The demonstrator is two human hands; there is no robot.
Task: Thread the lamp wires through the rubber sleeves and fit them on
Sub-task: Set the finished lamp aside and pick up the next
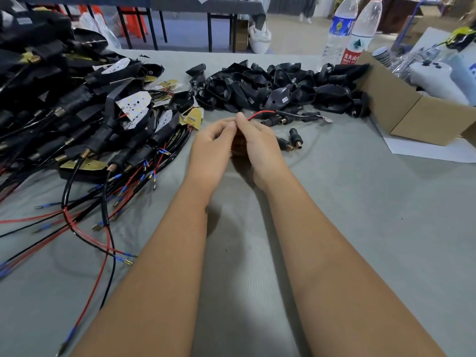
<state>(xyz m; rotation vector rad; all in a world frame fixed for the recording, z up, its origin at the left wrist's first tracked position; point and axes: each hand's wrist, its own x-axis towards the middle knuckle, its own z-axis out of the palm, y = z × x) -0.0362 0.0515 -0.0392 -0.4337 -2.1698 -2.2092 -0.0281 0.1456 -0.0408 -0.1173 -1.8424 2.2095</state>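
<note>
A heap of wired lamps (85, 119) is lying at the left; mid-table, the left hand (213, 148) and right hand (257, 143) are meeting, fingers curled, pinching a red wire (260, 114) that is arching toward loose rubber sleeves (291, 143) beside a cardboard box (412, 112)

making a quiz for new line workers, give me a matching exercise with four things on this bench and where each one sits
Things:
1. pile of wired lamps
2. heap of black rubber sleeves
3. water bottles
4. cardboard box

Places:
A. far edge of the table, standing upright
B. right side of the table, open
C. left side of the table
D. middle of the table, beyond the hands

Pairs: 1-C, 2-D, 3-A, 4-B
</note>
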